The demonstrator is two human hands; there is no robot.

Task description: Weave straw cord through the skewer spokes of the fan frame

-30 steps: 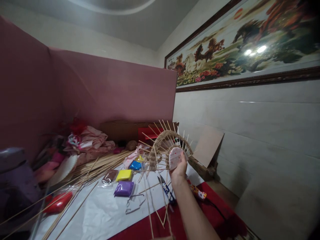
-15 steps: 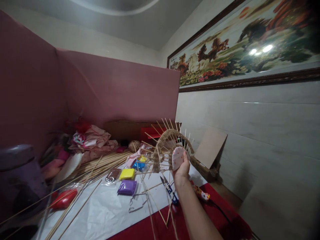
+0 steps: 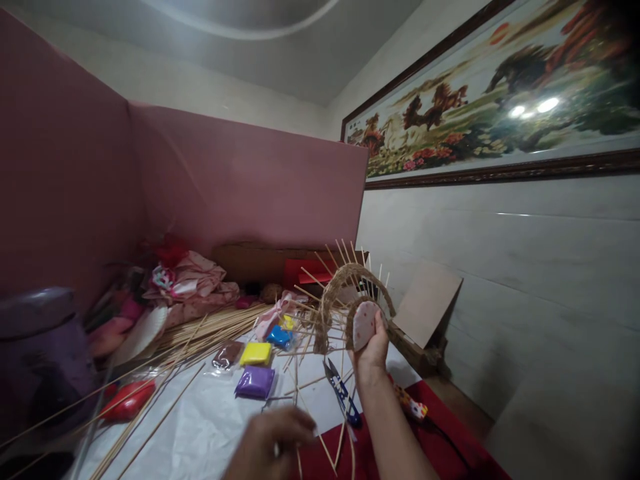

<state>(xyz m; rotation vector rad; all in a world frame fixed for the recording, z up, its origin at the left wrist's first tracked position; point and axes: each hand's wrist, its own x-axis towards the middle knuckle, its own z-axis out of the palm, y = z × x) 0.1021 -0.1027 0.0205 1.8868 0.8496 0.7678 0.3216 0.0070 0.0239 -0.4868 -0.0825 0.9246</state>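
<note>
On my remote feed, my right hand (image 3: 371, 357) pinches the twine-and-stick weaving (image 3: 327, 300) by its spotted fabric panel (image 3: 364, 325), thumb in front, above the tabletop (image 3: 185, 427) toward its right edge; hold unchanged from half a second ago. New finding: my left hand (image 3: 277, 437) has entered over the near edge, blurred, fingers partly curled; whether they hold anything, I cannot tell
</note>
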